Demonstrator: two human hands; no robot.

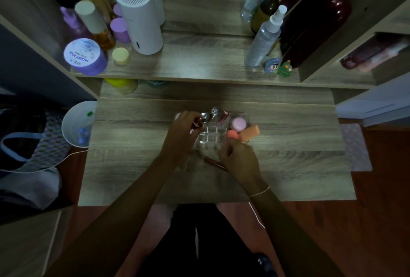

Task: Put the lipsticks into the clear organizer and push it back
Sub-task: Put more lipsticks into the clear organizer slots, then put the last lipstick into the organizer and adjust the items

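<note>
- Clear organizer sits mid-desk on the wood desk, well back from the desk's near edge; all spots below are given rel. to it.
- Left hand is at the organizer's left-front corner, fingers pinched round a small dark-red lipstick, held just over the left compartments.
- Right hand is at the organizer's right-front corner, fingers curled in; whether it grips anything, can't tell, too dim.
- A thin reddish pencil-like stick lies flat on the desk just in front of the organizer, btwn the two hands; its right end is hidden under the right hand.
- Back row of the organizer holds upright tubes, approx. three, caps up; front compartments look see-through, contents unclear.
- Right section: a pink round jar, an orange sponge block and a coral round puff, packed touching each other.
- Behind the organizer: bare desk strip, then the raised shelf edge.
- Left and right of the organizer: open wood out to both desk edges, wider on the right.
- In front: open desk btwn the forearms, down to the near edge.
- Far left, past the desk's left edge: a white bin.
- Up on the shelf, well behind: a purple tub, a white cylinder, a spray bottle.
</note>
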